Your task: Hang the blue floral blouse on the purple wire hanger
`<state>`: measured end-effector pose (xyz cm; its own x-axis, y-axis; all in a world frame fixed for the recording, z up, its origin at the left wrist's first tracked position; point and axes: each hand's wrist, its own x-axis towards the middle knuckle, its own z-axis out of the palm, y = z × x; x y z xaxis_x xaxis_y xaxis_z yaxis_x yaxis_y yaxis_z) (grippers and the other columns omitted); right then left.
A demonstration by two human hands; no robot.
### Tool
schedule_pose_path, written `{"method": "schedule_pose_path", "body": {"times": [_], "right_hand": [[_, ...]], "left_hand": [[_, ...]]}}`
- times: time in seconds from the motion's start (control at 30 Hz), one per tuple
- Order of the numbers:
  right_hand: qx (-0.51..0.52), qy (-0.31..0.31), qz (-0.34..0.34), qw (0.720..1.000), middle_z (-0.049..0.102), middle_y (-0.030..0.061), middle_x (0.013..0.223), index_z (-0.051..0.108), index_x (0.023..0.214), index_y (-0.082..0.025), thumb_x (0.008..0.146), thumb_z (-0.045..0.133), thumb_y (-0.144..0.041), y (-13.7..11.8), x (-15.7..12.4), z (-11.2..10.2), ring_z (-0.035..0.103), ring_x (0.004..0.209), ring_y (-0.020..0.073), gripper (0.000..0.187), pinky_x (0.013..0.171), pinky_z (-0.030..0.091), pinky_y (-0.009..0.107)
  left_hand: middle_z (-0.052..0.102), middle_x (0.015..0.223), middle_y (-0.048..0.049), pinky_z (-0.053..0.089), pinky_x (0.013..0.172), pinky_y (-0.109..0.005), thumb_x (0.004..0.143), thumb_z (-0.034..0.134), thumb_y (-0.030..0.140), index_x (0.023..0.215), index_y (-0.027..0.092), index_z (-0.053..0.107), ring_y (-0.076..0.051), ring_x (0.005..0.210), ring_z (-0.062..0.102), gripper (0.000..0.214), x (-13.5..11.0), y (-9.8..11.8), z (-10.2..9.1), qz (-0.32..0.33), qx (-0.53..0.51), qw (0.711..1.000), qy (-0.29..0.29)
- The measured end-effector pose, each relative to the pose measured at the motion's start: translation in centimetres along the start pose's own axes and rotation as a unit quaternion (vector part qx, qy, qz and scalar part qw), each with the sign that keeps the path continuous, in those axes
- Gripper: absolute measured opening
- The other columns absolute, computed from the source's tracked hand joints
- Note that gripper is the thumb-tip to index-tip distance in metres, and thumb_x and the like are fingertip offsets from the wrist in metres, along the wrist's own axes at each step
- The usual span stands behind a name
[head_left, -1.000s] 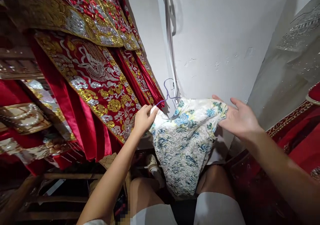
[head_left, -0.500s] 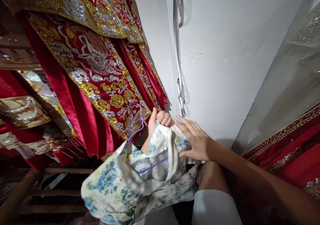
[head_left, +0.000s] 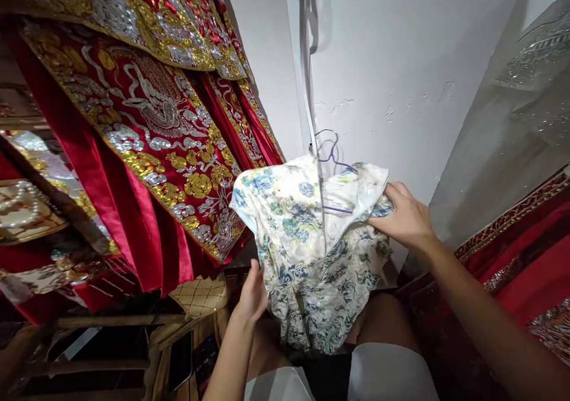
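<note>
A white garment with blue and green flower print (head_left: 289,211) hangs spread in front of me on a thin purple hanger (head_left: 341,164). The hanger's hook points up against the wall, and its lower bar shows through the neck opening. My right hand (head_left: 407,215) is closed on the garment's shoulder edge at the right, thumb in front. Beside the garment's lower left edge is my left hand (head_left: 253,294), its thumb raised and its fingers loosely apart, partly behind the cloth. Whether it touches the cloth I cannot tell.
Red costumes with gold and silver embroidery (head_left: 178,128) hang at the left. White straps (head_left: 305,62) run down the pale wall (head_left: 378,44). A phone (head_left: 180,359) lies on a wooden stool near a quilted cream item (head_left: 200,294). Red cloth (head_left: 529,264) and clear plastic (head_left: 503,122) are at the right.
The garment has swung upright and flattened out, its hanger moving from left to right. My left hand has let go near the neckline and moved down left; my right hand has closed on the shoulder.
</note>
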<state>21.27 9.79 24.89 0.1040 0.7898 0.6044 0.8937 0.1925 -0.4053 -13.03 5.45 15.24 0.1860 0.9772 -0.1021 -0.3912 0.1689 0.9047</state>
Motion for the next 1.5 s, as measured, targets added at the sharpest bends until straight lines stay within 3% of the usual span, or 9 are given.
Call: {"method": "schedule_pose_path", "body": {"times": [0.17, 0.33, 0.5, 0.67, 1.0, 1.23, 1.3, 1.4, 1.5], "right_hand": [[0.089, -0.045, -0.114, 0.988, 0.056, 0.0155, 0.148, 0.062, 0.139, -0.023, 0.075, 0.075, -0.046, -1.4, -0.8, 1.0, 0.050, 0.135, 0.0461, 0.070, 0.109, 0.042, 0.063], [0.350, -0.138, -0.168, 0.911, 0.053, 0.0103, 0.155, 0.048, 0.154, -0.029, 0.089, 0.072, -0.048, -2.6, -7.3, 2.2, 0.047, 0.144, 0.0350, 0.071, 0.118, 0.041, 0.052], [0.480, -0.007, 0.131, 0.867, 0.075, 0.0126, 0.116, 0.067, 0.124, -0.023, 0.093, 0.066, -0.048, -2.8, -15.1, 8.6, 0.071, 0.108, 0.0306, 0.040, 0.092, 0.059, 0.043], [0.517, -0.169, 0.188, 0.818, 0.076, 0.0116, 0.090, 0.072, 0.088, -0.018, 0.084, 0.074, -0.054, -3.1, -18.9, 12.4, 0.072, 0.088, 0.0289, 0.037, 0.081, 0.057, 0.038], [0.531, -0.172, 0.188, 0.808, 0.075, 0.0106, 0.094, 0.067, 0.101, -0.018, 0.088, 0.070, -0.049, -3.6, -18.3, 10.2, 0.070, 0.091, 0.0257, 0.033, 0.081, 0.054, 0.033], [0.443, -0.187, 0.154, 0.863, 0.069, 0.0067, 0.077, 0.068, 0.077, -0.019, 0.094, 0.062, -0.044, -3.3, -18.2, 9.1, 0.064, 0.076, 0.0215, 0.031, 0.070, 0.049, 0.029], [0.425, -0.195, 0.146, 0.872, 0.066, 0.0051, 0.074, 0.066, 0.075, -0.019, 0.093, 0.061, -0.040, -2.9, -17.8, 8.4, 0.062, 0.073, 0.0204, 0.028, 0.068, 0.048, 0.028], [0.402, -0.209, 0.139, 0.881, 0.062, 0.0030, 0.071, 0.062, 0.072, -0.020, 0.092, 0.059, -0.034, -2.7, -17.5, 7.9, 0.058, 0.072, 0.0187, 0.024, 0.067, 0.045, 0.027], [0.414, -0.215, 0.146, 0.872, 0.060, 0.0019, 0.070, 0.060, 0.072, -0.020, 0.092, 0.057, -0.034, -3.3, -17.6, 8.1, 0.057, 0.069, 0.0174, 0.024, 0.065, 0.043, 0.026]], "left_hand": [[0.078, 0.116, -0.0125, 0.044, 0.117, -0.049, 0.053, 0.095, 0.036, 0.115, 0.020, 0.074, -0.038, 0.131, 0.062, 0.068, -1.3, -5.7, 0.7, -0.023, -0.027, 0.989, 0.146], [0.078, 0.115, -0.0146, 0.043, 0.117, -0.049, 0.049, 0.097, 0.033, 0.126, 0.014, 0.070, -0.039, 0.127, 0.064, 0.083, -2.1, -9.1, 3.4, -0.035, -0.098, 0.978, 0.183], [0.079, 0.115, -0.0142, 0.039, 0.121, -0.048, 0.053, 0.097, 0.037, 0.125, 0.012, 0.072, -0.037, 0.130, 0.063, 0.080, -2.6, -9.1, 5.2, -0.020, -0.075, 0.988, 0.132], [0.077, 0.120, -0.0145, 0.038, 0.121, -0.050, 0.057, 0.096, 0.041, 0.124, 0.014, 0.074, -0.037, 0.130, 0.062, 0.076, -3.1, -9.1, 6.2, -0.008, -0.056, 0.992, 0.114], [0.077, 0.119, -0.0163, 0.044, 0.116, -0.050, 0.054, 0.096, 0.041, 0.127, 0.014, 0.072, -0.038, 0.124, 0.066, 0.081, -3.3, -9.3, 6.7, -0.017, -0.075, 0.989, 0.126], [0.077, 0.113, -0.0156, 0.050, 0.106, -0.048, 0.057, 0.094, 0.039, 0.124, 0.016, 0.070, -0.037, 0.118, 0.068, 0.075, -3.5, -9.4, 5.9, -0.008, -0.063, 0.982, 0.179], [0.075, 0.109, -0.0129, 0.053, 0.099, -0.044, 0.059, 0.091, 0.037, 0.117, 0.017, 0.069, -0.034, 0.112, 0.069, 0.065, -2.6, -9.9, 5.1, 0.058, -0.043, 0.958, 0.277], [0.069, 0.112, -0.0078, 0.051, 0.092, -0.036, 0.065, 0.086, 0.033, 0.110, 0.020, 0.064, -0.025, 0.105, 0.065, 0.052, -1.2, -11.4, 3.9, 0.217, 0.036, 0.868, 0.445], [0.063, 0.112, -0.0058, 0.048, 0.091, -0.033, 0.073, 0.081, 0.033, 0.104, 0.021, 0.061, -0.021, 0.104, 0.061, 0.038, -0.7, -13.4, 4.1, 0.341, 0.137, 0.804, 0.467]]}}
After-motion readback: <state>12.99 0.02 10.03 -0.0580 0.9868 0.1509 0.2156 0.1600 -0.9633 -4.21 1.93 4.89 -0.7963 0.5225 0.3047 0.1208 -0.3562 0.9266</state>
